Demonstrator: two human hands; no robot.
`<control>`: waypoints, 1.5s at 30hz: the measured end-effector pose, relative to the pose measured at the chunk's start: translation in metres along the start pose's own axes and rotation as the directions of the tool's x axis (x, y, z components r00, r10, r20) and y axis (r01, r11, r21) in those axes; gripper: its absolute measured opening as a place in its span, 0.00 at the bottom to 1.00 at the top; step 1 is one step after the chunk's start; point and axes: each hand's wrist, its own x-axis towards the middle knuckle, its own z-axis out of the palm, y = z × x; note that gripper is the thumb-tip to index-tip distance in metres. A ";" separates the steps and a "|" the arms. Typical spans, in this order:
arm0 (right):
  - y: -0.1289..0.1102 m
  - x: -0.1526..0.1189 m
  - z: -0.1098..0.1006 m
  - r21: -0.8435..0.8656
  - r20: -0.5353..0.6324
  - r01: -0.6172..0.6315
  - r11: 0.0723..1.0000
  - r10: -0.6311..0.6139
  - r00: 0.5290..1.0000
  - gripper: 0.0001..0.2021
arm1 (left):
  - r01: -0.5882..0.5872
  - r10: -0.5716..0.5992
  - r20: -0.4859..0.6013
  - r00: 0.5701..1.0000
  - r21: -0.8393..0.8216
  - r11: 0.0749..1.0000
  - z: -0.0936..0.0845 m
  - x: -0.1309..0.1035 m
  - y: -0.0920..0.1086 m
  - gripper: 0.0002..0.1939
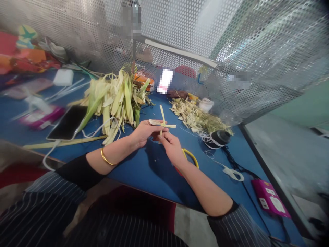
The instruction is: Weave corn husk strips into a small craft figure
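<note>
A cross of pale green-yellow corn husk strips [162, 124] is held between my two hands over the blue table. My left hand [145, 132] pinches it from the left, one strip end sticking out past the fingers. From the lower right, my right hand [171, 144] has its fingertips closed on the lower part of the husk cross. The exact finger grip below the cross is partly hidden. Under my right wrist lie scissors with a yellow handle [191, 157], mostly covered. A pile of long corn husks [117, 99] lies beyond my left hand.
Shredded husk scraps [195, 115] lie at the back right, with a black spool of white cord [217, 139] in front. A pink power strip [271, 199] and cables are at the right edge. A black phone [68, 122] lies left. Perforated metal panels [180, 27] stand behind.
</note>
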 end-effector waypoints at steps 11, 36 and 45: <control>0.005 0.013 -0.016 0.051 -0.217 -0.054 0.997 0.063 0.974 0.14 | -0.176 0.187 -0.137 0.973 0.089 0.980 0.003 -0.003 0.001 0.14; -0.009 -0.022 -0.110 -0.929 -0.144 -0.063 0.364 -0.202 0.969 0.09 | -0.207 0.425 0.150 0.893 0.974 0.091 -0.026 0.023 -0.003 0.23; 0.032 -0.137 -0.207 -0.860 -0.509 -0.491 -0.140 0.176 0.842 0.09 | -0.227 0.569 0.178 0.803 0.974 0.015 -0.020 0.020 0.000 0.41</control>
